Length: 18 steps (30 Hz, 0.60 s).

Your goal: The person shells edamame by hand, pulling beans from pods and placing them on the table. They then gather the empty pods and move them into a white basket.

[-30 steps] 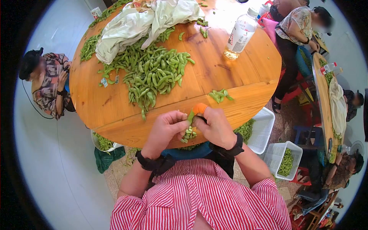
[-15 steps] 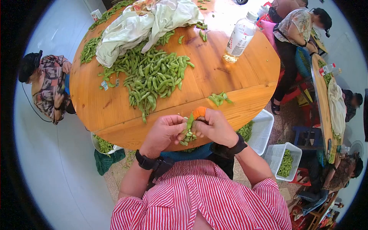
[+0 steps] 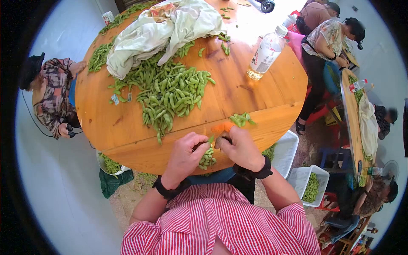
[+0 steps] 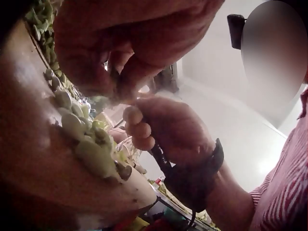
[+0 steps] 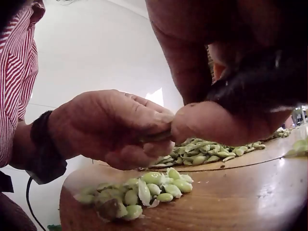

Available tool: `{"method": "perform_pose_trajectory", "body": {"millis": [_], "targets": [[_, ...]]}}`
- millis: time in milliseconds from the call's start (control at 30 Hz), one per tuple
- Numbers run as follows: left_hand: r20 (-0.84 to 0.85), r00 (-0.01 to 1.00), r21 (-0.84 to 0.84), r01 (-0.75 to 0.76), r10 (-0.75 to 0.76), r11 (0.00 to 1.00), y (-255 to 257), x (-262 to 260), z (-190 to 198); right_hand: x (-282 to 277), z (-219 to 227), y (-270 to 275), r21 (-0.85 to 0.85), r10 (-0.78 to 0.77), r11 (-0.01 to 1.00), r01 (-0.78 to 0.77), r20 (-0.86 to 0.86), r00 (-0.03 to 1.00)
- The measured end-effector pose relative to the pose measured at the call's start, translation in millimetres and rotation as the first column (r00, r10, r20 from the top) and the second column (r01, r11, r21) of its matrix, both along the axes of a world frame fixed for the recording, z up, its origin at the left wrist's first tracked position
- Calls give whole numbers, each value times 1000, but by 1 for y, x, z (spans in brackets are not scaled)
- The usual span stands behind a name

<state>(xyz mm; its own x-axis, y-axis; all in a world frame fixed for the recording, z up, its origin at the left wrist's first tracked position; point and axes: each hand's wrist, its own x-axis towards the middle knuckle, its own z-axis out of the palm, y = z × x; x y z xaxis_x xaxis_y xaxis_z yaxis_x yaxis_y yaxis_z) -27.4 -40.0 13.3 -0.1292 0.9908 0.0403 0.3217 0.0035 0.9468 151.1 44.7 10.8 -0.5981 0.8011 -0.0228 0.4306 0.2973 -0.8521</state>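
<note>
My left hand (image 3: 182, 158) pinches a green soybean pod (image 3: 211, 139) between thumb and fingers, near the table's front edge. Facing it, my right hand (image 3: 243, 148) has curled fingers and wears an orange finger cover (image 3: 223, 127). In the right wrist view, the right thumb (image 5: 207, 122) meets the left fingertips at the pod's end. Most of the pod is hidden by the fingers. Shelled green beans (image 5: 163, 187) lie in a small heap on the wood just beneath both hands. Beyond them spreads a large pile of unshelled pods (image 3: 172, 91).
A whitish cloth (image 3: 142, 40) covers the far part of the pile. A labelled bottle (image 3: 267, 53) stands at the right, behind a few pods (image 3: 242, 119). White crates (image 3: 285, 153) with pods sit on the floor. Another person (image 3: 55, 95) sits at the table's left.
Less of the pod shows between my hands, and the right fingertips have drawn slightly away from the left in the head view. The person at the left has reached a hand onto the table.
</note>
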Motion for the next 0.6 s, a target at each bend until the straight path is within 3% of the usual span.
{"method": "perform_pose_trajectory", "body": {"millis": [100, 233, 333, 500, 600], "targets": [[-66, 998, 47, 17, -13, 999, 0, 0, -1, -1, 22, -2, 102, 65, 992, -71, 61, 996], [-149, 988, 90, 44, -30, 995, 1, 0, 0, 0, 9, -2, 142, 68, 987, -73, 34, 997], [-209, 978, 165, 48, -13, 985, 1, 4, 4, -1, 13, -5, 192, 68, 977, -88, 108, 992], [-432, 901, 220, 68, 35, 973, -2, 12, 10, -4, 4, -12, 315, 66, 942, -119, 173, 983], [-344, 939, 239, 77, 11, 968, -1, 8, 4, -2, 1, -10, 253, 98, 961, -113, 68, 993]]}}
